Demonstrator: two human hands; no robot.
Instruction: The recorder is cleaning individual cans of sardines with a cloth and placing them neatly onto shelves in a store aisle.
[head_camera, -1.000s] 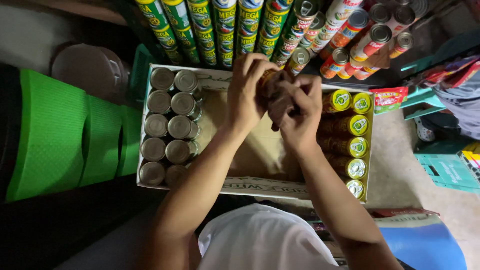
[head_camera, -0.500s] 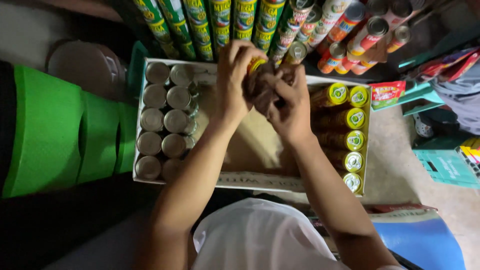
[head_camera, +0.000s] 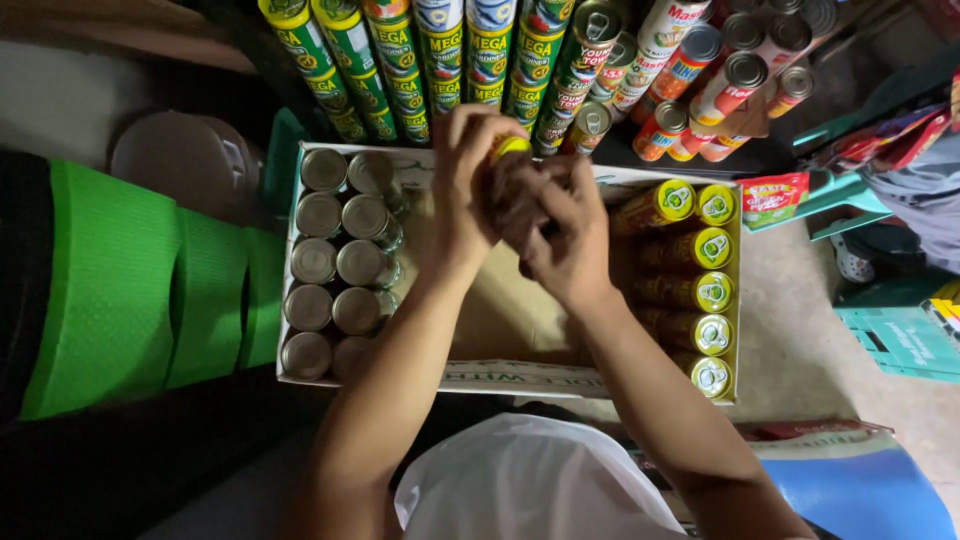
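Head view: yellow-lidded tin can (head_camera: 512, 150) mostly hidden between both hands, only lid edge showing, held above far edge of shallow cardboard box (head_camera: 520, 375). Left hand (head_camera: 470, 185) wrapped round can, fingers curled over top. Right hand (head_camera: 565, 230) clasped against it from right; its grip on can hard to make out. Forearms reach over box middle. Silver-topped cans (head_camera: 335, 260) fill box's left side, yellow-topped cans (head_camera: 700, 290) its right.

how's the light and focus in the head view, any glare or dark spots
Head view: sharp on the hands and the can they grip; glare on the silver lids in the box; lower left nearly black; stacked cans fan outward, wide-lens distortion.
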